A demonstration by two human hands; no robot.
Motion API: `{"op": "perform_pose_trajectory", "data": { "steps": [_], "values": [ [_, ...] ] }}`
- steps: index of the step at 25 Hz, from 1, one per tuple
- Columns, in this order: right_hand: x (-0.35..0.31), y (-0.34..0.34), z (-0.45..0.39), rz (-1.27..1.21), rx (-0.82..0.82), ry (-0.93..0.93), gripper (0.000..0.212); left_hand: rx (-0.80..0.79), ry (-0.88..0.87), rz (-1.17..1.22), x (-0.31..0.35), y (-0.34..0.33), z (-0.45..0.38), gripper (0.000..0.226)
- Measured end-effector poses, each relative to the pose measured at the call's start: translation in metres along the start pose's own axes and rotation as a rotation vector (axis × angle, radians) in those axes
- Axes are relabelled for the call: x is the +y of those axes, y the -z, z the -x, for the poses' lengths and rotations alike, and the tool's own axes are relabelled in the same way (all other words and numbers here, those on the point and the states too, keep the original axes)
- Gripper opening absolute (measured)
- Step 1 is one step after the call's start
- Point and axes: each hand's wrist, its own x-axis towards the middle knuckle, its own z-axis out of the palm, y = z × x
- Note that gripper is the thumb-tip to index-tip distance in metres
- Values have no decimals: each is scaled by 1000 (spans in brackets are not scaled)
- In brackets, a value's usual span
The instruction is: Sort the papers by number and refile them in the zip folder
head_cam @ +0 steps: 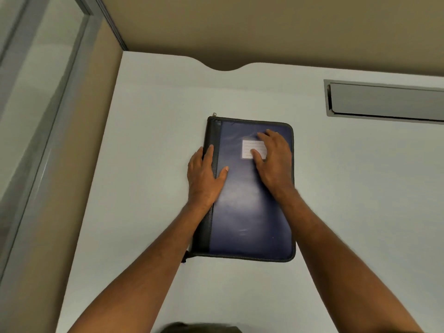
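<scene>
Both forearms are stretched out from the near edge over the white desk [149, 131], where the closed zip folder [249, 212] is laid flat mid-desk, its black spine pressed by the left hand [204, 174] with straight fingers, its white label [252, 147] partly covered by the flat, relaxed right hand [274, 159].

Desk corner with partitions and a cable hatch

A white desk [144, 164] fills most of the view, with a curved notch [224, 66] cut into its far edge. A grey hatch [384, 102] with a metal frame sits flush in the desk at the far right. Tan panels [264, 25] stand along the back and left sides. A glass pane [36, 80] in a grey frame runs beyond the left panel.
</scene>
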Motion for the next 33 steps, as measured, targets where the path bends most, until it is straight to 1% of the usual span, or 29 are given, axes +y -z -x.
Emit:
{"op": "perform_pose_trajectory", "data": {
  "steps": [3, 7, 10, 15, 18, 23, 27, 30, 33],
  "values": [
    [6, 19, 46, 24, 16, -79, 52, -36, 25, -13, -3, 5, 43, 78],
    [1, 37, 97, -19, -63, -283, 65, -53, 101, 19, -2, 14, 83, 76],
    [-1, 48, 124, -35, -95, -345, 69, -105, 110, 46, 3, 18, 100, 77],
    [6, 67, 142, -5, -199, -299, 73, -168, 83, -20, 5, 22, 109, 79],
    [10, 78, 149, 46, -262, -289, 68, -184, 96, -69, 9, 25, 111, 81],
    [22, 86, 156, 34, -329, -242, 66, -202, 83, -124, 11, 25, 111, 84],
    [29, 91, 159, 43, -401, -230, 76, -212, 44, -303, 14, 25, 125, 83],
    [30, 95, 164, 123, -365, -157, 80, -165, -43, -413, 24, 29, 138, 81],
    [33, 97, 163, 235, -284, -54, 85, -95, -118, -484, 34, 34, 142, 83]
  ]
}}
